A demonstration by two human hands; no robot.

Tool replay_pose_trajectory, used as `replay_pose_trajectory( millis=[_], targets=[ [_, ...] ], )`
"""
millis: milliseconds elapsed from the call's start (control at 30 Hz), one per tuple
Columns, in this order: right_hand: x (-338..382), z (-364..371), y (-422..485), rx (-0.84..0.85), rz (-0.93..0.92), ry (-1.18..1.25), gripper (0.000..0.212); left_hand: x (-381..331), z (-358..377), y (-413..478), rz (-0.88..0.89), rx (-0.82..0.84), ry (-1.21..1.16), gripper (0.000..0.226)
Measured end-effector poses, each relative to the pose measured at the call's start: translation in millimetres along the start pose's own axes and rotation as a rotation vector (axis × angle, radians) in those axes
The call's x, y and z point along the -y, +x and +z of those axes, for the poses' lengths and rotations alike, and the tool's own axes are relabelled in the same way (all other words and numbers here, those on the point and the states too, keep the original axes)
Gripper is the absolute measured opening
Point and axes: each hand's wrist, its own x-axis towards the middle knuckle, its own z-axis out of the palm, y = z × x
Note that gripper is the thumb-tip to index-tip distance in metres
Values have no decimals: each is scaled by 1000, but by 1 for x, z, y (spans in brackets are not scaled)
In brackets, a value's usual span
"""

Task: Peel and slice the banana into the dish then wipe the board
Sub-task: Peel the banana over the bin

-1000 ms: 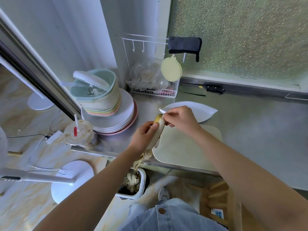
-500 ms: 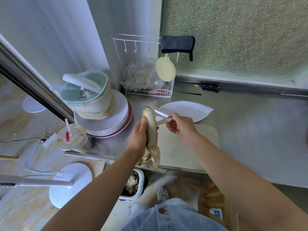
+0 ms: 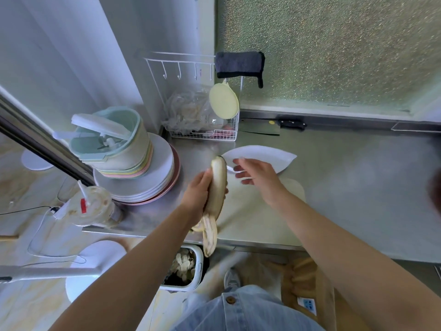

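Note:
My left hand grips a mostly peeled banana, held upright above the counter's front left. Strips of peel hang down below that hand. To the banana's right, my right hand hovers with fingers spread and holds nothing. Under both hands lies a pale cutting board. A white leaf-shaped dish sits just behind the board. A dark cloth hangs on the wire rack at the back.
A cleaver lies by the back wall. Stacked plates with a bowl stack stand at left, a plastic drink cup near the counter edge. A white bin with scraps sits on the floor below the counter.
My right hand let go of the peel strip it was pulling and opened. The strip now hangs down below my left hand, and the banana's upper part is bare.

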Motion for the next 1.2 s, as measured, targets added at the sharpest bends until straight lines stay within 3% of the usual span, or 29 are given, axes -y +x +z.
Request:
replay_pose_trajectory(
  millis=[67, 267, 500, 700, 833, 1033, 1200],
  targets=[
    [10, 6, -1, 93, -49, -36, 24, 3, 7, -2, 29, 75, 48, 45],
    [14, -10, 4, 106, 12, -108, 22, 4, 8, -3, 25, 128, 153, 23],
    [13, -24, 8, -13, -152, -421, 12, 8, 25, 3, 44, 111, 251, 21],
    [12, -31, 8, -77, 102, -47, 18, 4, 41, -2, 23, 182, 117, 36],
    [12, -30, 7, -100, 325, 295, 15, 4, 48, -1, 75, 163, 177, 40],
    [1, -34, -2, -218, 382, 392, 16, 4, 39, 7, 151, -10, 94, 29],
    [-26, -54, -16, -371, 462, 343, 15, -14, 26, 11, 127, -175, -283, 24]
  ],
)
